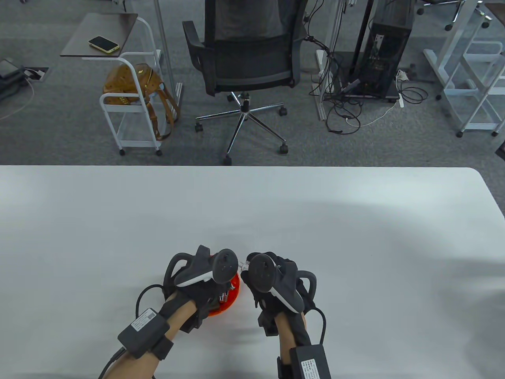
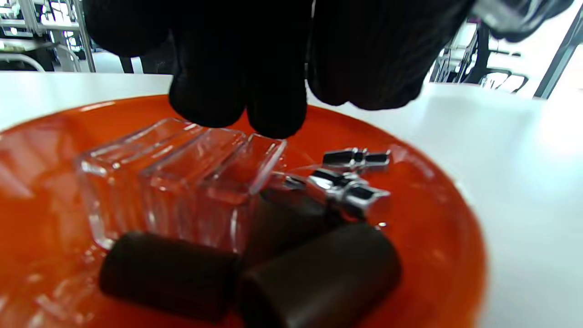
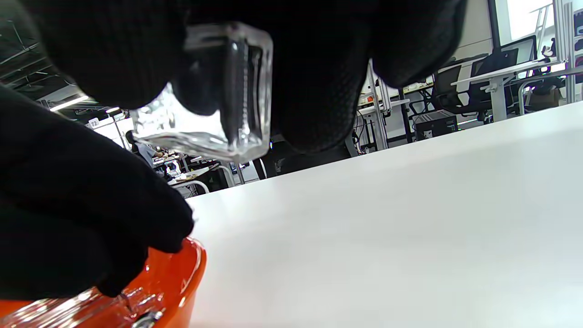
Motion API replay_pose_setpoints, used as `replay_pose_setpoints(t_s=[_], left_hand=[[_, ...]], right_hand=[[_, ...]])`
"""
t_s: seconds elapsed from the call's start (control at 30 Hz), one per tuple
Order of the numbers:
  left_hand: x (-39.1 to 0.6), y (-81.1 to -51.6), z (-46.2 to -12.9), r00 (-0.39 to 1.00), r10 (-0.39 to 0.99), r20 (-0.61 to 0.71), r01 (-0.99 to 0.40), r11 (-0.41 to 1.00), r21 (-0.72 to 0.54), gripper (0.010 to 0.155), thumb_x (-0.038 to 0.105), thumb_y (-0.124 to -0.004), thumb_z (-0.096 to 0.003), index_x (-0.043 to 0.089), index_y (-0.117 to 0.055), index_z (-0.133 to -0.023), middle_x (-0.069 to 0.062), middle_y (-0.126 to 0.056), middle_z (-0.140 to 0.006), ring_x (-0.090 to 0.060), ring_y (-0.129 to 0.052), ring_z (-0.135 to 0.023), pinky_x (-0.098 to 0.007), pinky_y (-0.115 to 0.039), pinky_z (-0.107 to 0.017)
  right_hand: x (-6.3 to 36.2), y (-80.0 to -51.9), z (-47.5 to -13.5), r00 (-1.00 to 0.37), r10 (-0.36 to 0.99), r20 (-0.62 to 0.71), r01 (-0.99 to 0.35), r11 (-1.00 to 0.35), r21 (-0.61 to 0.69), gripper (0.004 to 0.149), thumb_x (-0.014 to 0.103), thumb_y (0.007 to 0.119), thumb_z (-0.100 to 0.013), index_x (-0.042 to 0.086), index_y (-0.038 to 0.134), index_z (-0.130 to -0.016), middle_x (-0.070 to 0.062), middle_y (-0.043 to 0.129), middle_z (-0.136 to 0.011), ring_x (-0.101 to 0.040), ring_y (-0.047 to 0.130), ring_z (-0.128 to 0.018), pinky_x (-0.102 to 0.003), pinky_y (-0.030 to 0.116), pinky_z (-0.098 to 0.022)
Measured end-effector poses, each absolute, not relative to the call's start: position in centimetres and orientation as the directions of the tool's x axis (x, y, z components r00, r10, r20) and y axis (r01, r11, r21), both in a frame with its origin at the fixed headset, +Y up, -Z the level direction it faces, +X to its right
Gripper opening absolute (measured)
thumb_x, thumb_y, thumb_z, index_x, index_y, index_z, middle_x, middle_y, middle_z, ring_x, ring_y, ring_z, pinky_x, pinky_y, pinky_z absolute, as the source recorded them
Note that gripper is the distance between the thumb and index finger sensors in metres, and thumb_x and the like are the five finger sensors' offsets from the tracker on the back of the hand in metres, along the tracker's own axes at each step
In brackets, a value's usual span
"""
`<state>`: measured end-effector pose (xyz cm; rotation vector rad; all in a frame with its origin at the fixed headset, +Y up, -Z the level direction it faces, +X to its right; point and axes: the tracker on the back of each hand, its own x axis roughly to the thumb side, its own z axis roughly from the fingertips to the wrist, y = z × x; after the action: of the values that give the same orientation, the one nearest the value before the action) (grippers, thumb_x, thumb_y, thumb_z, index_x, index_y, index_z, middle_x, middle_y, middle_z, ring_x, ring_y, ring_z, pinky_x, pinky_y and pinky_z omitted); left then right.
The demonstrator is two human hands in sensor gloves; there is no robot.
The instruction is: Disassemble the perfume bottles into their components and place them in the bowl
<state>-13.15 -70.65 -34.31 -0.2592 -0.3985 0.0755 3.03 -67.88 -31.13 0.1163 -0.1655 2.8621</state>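
Glass bottles (image 2: pixel 177 182), dark caps (image 2: pixel 319 278) and silver sprayers (image 2: pixel 350 191) lay in the orange bowl (image 2: pixel 437 237) under the left hand's (image 1: pixel 201 276) relaxed fingers (image 2: pixel 237 91), while the right hand's (image 1: pixel 276 284) fingers (image 3: pixel 319 91) gripped another clear bottle (image 3: pixel 218 105).

White table (image 1: pixel 355 237) with orange bowl (image 1: pixel 233 294) on it

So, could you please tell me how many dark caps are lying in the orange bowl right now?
3 visible: one cap at front left, one at front right, and one behind them beside the clear glass bottles. Others may be hidden.
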Motion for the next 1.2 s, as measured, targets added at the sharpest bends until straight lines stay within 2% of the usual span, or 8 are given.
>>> replay_pose_setpoints(t_s=[0.17, 0.37, 0.53, 0.63, 0.7, 0.8, 1.0, 1.2], left_hand=[[-16.0, -69.5, -33.8, 0.938, 0.165, 0.306, -0.095, 0.969, -0.229, 0.058, 0.042, -0.082, -0.0438, 0.025, -0.082, -0.1, -0.012, -0.095, -0.095, -0.038, -0.095, -0.08, -0.06, -0.067, -0.063], [-22.4, -67.9, -32.6, 0.932, 0.28, 0.232, -0.249, 0.956, -0.153, 0.06, 0.044, -0.079, -0.0441, 0.02, -0.085, -0.099, -0.018, -0.094, -0.096, -0.042, -0.093, -0.081, -0.063, -0.064, -0.064], [-26.9, -68.7, -30.8, 0.936, 0.283, 0.208, -0.274, 0.959, -0.075, 0.059, 0.044, -0.078, -0.0444, 0.02, -0.085, -0.098, -0.019, -0.093, -0.096, -0.043, -0.092, -0.082, -0.063, -0.064, -0.065], [-29.2, -70.5, -30.3, 0.943, 0.285, 0.173, -0.275, 0.958, -0.081, 0.06, 0.045, -0.078, -0.0444, 0.02, -0.086, -0.098, -0.018, -0.093, -0.097, -0.043, -0.092, -0.083, -0.064, -0.063, -0.065], [-29.8, -71.3, -30.5, 0.935, 0.32, 0.15, -0.304, 0.945, -0.12, 0.06, 0.046, -0.078, -0.0444, 0.019, -0.085, -0.098, -0.019, -0.093, -0.097, -0.043, -0.092, -0.083, -0.064, -0.064, -0.065], [-29.9, -71.7, -30.9, 0.927, 0.346, 0.141, -0.325, 0.933, -0.153, 0.061, 0.045, -0.078, -0.0445, 0.018, -0.085, -0.098, -0.02, -0.092, -0.098, -0.044, -0.091, -0.083, -0.064, -0.063, -0.065], [-29.5, -71.4, -30.6, 0.924, 0.344, 0.168, -0.319, 0.935, -0.157, 0.061, 0.046, -0.078, -0.0445, 0.019, -0.085, -0.098, -0.019, -0.092, -0.098, -0.044, -0.091, -0.084, -0.064, -0.063, -0.066], [-29.2, -71.5, -30.6, 0.923, 0.336, 0.186, -0.308, 0.937, -0.166, 0.061, 0.046, -0.078, -0.0444, 0.019, -0.086, -0.098, -0.02, -0.092, -0.098, -0.044, -0.091, -0.084, -0.064, -0.063, -0.066]], right_hand=[[2.9, -67.9, -31.0, -0.962, 0.257, 0.097, -0.266, -0.959, -0.097, 0.056, 0.051, 0.084, -0.032, 0.027, 0.08, -0.083, 0.003, 0.094, -0.082, -0.016, 0.104, -0.066, -0.054, 0.077, -0.063], [2.1, -68.3, -31.0, -0.966, 0.233, 0.11, -0.244, -0.966, -0.091, 0.055, 0.052, 0.083, -0.033, 0.028, 0.081, -0.083, 0.004, 0.094, -0.081, -0.014, 0.104, -0.063, -0.053, 0.078, -0.062], [1.1, -68.5, -30.9, -0.967, 0.224, 0.122, -0.237, -0.965, -0.112, 0.055, 0.052, 0.084, -0.032, 0.031, 0.081, -0.083, 0.004, 0.092, -0.082, -0.008, 0.102, -0.051, -0.05, 0.08, -0.059], [-0.3, -68.5, -30.7, -0.958, 0.243, 0.151, -0.258, -0.961, -0.095, 0.056, 0.046, 0.085, -0.035, 0.029, 0.077, -0.087, 0.001, 0.086, -0.088, -0.009, 0.101, -0.055, -0.051, 0.079, -0.061], [-1.4, -68.5, -30.8, -0.956, 0.248, 0.159, -0.264, -0.961, -0.087, 0.055, 0.041, 0.085, -0.037, 0.029, 0.075, -0.09, -0.001, 0.081, -0.093, -0.011, 0.101, -0.061, -0.051, 0.077, -0.064], [-3.4, -68.7, -31.8, -0.971, 0.186, 0.15, -0.2, -0.976, -0.086, 0.054, 0.04, 0.086, -0.036, 0.031, 0.076, -0.089, -0.002, 0.077, -0.094, -0.011, 0.102, -0.064, -0.049, 0.077, -0.066], [-7.7, -70.5, -34.9, -0.993, -0.078, 0.086, 0.078, -0.997, -0.005, 0.056, 0.044, 0.091, -0.031, 0.031, 0.083, -0.085, 0.003, 0.089, -0.085, -0.01, 0.106, -0.059, -0.049, 0.081, -0.062], [-9.0, -71.7, -35.3, -0.987, -0.148, 0.064, 0.15, -0.988, 0.024, 0.056, 0.046, 0.091, -0.031, 0.03, 0.084, -0.084, 0.004, 0.092, -0.082, -0.011, 0.103, -0.058, -0.051, 0.078, -0.062]])
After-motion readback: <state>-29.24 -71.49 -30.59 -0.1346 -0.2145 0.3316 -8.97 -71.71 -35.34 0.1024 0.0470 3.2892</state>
